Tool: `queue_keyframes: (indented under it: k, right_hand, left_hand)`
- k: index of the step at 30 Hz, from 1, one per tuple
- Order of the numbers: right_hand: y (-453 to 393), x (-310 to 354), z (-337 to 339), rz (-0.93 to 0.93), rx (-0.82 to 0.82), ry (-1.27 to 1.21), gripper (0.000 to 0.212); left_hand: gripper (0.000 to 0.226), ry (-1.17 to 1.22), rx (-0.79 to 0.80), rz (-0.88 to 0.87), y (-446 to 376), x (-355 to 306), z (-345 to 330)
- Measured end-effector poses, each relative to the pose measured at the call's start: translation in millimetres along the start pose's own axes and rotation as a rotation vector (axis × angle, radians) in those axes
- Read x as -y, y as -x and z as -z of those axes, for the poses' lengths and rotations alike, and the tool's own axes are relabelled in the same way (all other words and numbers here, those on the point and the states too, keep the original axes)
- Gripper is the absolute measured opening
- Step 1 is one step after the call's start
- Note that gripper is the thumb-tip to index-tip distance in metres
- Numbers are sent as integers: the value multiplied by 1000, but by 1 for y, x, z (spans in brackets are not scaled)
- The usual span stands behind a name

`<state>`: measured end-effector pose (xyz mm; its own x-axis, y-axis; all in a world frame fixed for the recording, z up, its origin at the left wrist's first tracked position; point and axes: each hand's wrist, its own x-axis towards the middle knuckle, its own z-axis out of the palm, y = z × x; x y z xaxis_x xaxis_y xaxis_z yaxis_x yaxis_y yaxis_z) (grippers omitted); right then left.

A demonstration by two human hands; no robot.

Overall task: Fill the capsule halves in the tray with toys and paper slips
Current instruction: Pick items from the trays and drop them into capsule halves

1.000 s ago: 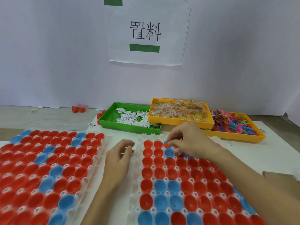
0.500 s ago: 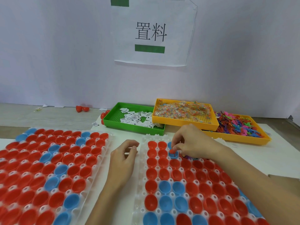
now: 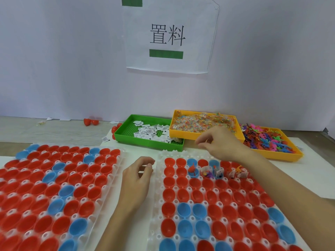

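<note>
A clear tray [image 3: 157,200] at the right front holds red and blue capsule halves. A small orange toy [image 3: 192,168] lies in a blue half of its second row. Several halves to the toy's right hold toys and paper slips [image 3: 219,172]. My right hand [image 3: 220,143] hovers above the tray's far edge, fingers loosely curled, nothing visible in them. My left hand [image 3: 138,175] rests between the two trays, fingers loosely curled and empty. A green tray [image 3: 125,130] holds paper slips, a yellow tray [image 3: 183,135] bagged toys, and another yellow tray [image 3: 282,155] loose coloured toys.
A second clear tray [image 3: 116,175] of red and blue capsule halves fills the left front. Loose red capsule halves [image 3: 90,121] lie near the wall at the back. A paper sign [image 3: 170,36] hangs on the wall above the supply trays.
My right hand has let go of the orange toy in a blue half and lifted back towards the supply trays. The left hand stays in place. The camera tilted up a little.
</note>
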<state>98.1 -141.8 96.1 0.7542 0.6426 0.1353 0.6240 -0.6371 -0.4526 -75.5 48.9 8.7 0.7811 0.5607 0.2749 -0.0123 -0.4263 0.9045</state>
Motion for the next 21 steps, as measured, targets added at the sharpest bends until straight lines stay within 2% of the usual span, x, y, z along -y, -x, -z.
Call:
queue_keyframes:
  k: [4, 6, 10, 15, 21]
  right_hand:
    - [-26, -24, 8, -101, -202, -30, 18]
    - [-39, -34, 8, -165, -235, -17, 17]
    - [-63, -39, 2, -205, -182, 8, 18]
    - [-81, -31, -11, -232, -137, -53, 31]
    - [-85, -29, -17, -306, -186, -123, 12]
  left_hand:
    - [25, -8, -1, -4, 0, -1, 0]
    - [25, -4, -6, -5, 0, -1, 0]
    - [24, 8, -14, -3, -1, -1, 0]
    - [25, 1, -25, 1, -2, 0, 1]
    - [22, -1, -25, -2, -3, 1, 1]
